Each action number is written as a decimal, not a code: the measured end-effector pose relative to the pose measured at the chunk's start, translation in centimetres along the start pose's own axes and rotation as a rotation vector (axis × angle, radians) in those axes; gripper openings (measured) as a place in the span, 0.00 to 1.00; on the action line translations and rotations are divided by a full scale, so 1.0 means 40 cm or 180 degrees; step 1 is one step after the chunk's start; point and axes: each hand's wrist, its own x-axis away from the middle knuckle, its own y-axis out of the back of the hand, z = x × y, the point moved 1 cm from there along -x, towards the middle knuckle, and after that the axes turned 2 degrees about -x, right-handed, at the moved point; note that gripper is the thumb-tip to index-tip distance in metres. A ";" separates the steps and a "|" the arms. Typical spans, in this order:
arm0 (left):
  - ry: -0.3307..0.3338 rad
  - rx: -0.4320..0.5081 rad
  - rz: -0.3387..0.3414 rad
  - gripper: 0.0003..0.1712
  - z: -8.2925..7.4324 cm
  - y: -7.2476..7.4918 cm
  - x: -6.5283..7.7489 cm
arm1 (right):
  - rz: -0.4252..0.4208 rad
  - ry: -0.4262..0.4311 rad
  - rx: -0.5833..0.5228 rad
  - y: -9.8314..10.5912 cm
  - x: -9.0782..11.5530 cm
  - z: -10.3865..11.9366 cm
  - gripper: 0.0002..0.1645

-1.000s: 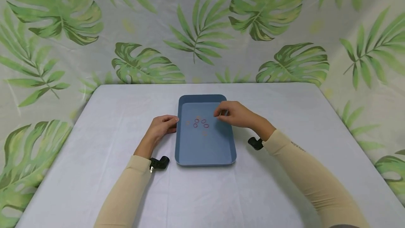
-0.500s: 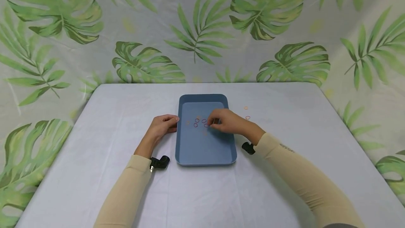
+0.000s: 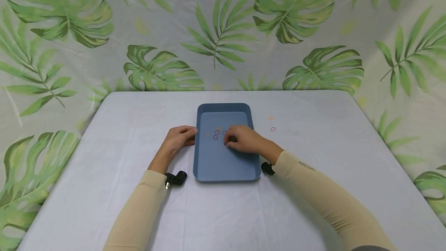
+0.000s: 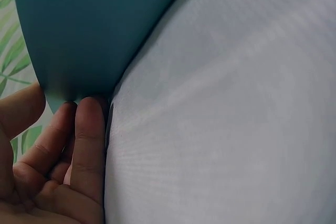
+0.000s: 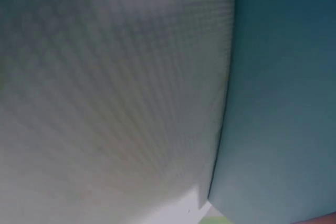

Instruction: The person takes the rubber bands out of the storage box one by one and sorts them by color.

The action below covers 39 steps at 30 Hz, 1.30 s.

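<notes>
A blue rectangular tray point(image 3: 226, 169) lies on the table, with several thin red and orange loops like small rubber bands on its floor, among them a red band point(image 3: 215, 137) and a pale orange band point(image 3: 207, 134). My left hand point(image 3: 178, 139) holds the tray's left side, thumb at the rim; in the left wrist view its fingers point(image 4: 89, 129) meet the outer wall. Over the tray's right half, my right hand point(image 3: 245, 139) has thumb and forefinger bent together, tips low at the tray floor beside the red bands. I cannot tell if a band is between them.
Right of the tray, an orange band point(image 3: 270, 118) and a red band point(image 3: 273, 129) lie on the white tablecloth point(image 3: 313, 146). A leaf-patterned cloth point(image 3: 223, 30) hangs behind the table. Each wrist wears a small black camera.
From above the tray's right edge, my right hand has come left and nearer, down among the bands. Two bands on the cloth came into view behind it. The left hand stays put.
</notes>
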 end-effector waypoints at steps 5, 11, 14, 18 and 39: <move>-0.0004 -0.0013 -0.0017 0.21 -0.001 -0.002 0.000 | -0.0027 -0.0020 0.0073 -0.003 0.001 -0.002 0.03; 0.0005 -0.0018 -0.0020 0.21 -0.001 -0.002 -0.002 | -0.0061 0.0081 0.0159 -0.007 0.001 -0.003 0.03; 0.0026 -0.0029 -0.0018 0.21 0.000 -0.002 -0.004 | -0.0063 0.0079 0.0158 -0.009 0.001 -0.006 0.03; 0.0044 -0.0045 -0.0030 0.21 -0.001 -0.003 -0.005 | -0.0044 0.0029 0.0132 -0.009 -0.002 -0.008 0.03; 0.0005 0.0020 0.0000 0.22 -0.004 -0.003 -0.003 | -0.0048 0.0009 0.0175 -0.004 -0.002 0.001 0.04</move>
